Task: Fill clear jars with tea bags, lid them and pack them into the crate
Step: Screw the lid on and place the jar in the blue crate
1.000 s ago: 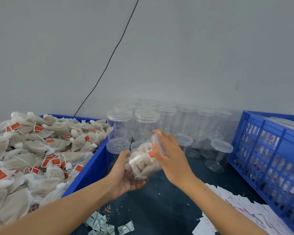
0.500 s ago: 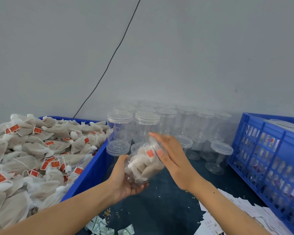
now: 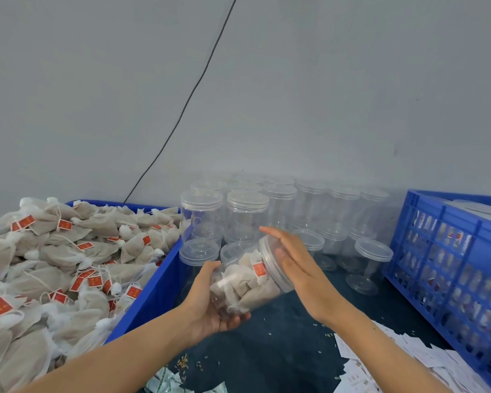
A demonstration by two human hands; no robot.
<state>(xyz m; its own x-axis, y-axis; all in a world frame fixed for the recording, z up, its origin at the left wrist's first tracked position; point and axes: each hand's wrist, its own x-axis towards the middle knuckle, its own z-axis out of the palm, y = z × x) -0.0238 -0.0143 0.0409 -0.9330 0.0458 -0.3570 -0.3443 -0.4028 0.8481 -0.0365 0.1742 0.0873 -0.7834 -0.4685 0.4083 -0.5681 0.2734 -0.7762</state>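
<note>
While the left hand (image 3: pixel 210 304) grips the filled jar (image 3: pixel 247 282), tilted, the right hand (image 3: pixel 298 268) has flattened, straight-fingered, against its lid (image 3: pixel 275 265). Lidding seems nearly done; the crate (image 3: pixel 437 222) comes next.

Tea-bag bin (image 3: pixel 150 293) left; crate (image 3: pixel 425 251) right; empty jars (image 3: pixel 281 205) behind, between them; filled jar (image 3: pixel 247 282) in front

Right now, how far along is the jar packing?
Done: filled jars already show through the blue slotted crate on the right. In hand: the left hand grips a tilted clear plastic jar of tea bags; the open right hand lies flat against its clear lid. Left: many empty lidded clear jars by the wall and a heaped blue bin of loose tea bags.
</note>
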